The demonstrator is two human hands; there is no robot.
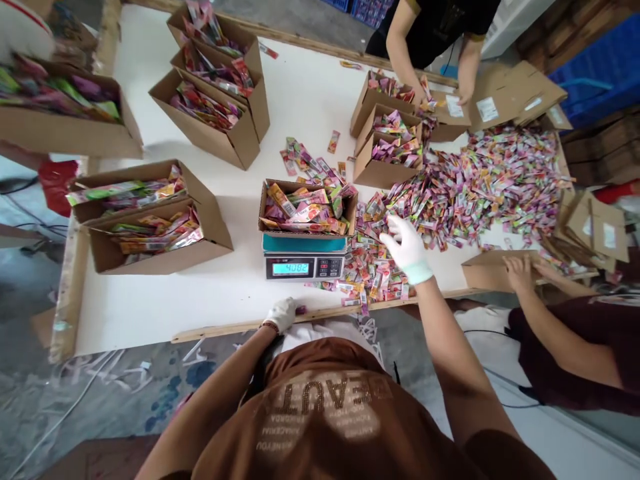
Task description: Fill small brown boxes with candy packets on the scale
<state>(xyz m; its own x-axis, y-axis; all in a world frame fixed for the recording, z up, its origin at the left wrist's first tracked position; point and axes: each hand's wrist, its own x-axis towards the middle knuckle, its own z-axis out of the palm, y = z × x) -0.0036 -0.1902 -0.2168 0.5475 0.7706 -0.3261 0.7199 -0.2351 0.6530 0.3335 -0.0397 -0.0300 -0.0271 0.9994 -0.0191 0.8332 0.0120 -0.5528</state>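
Observation:
My right hand (406,250), in a white glove, reaches over a heap of small colourful packets (440,207). Its fingers are apart, with nothing visible in them. My left hand (282,315), also gloved, rests curled at the table's front edge, and a small purple packet (300,310) pokes out beside its fingers. Between the hands, farther back, an open cardboard box (263,210) full of packets stands on a digital scale (305,265). The lit display seems to read 408.2. More loose packets (377,277) lie right of the scale.
Filled boxes stand on the white table (250,300) at left (210,233), back left (245,147) and back right (375,175). One co-worker's hands (465,87) handle packets across the table. Another's hand (519,272) touches a cardboard box (487,270) at right. A wooden rim (215,331) edges the table.

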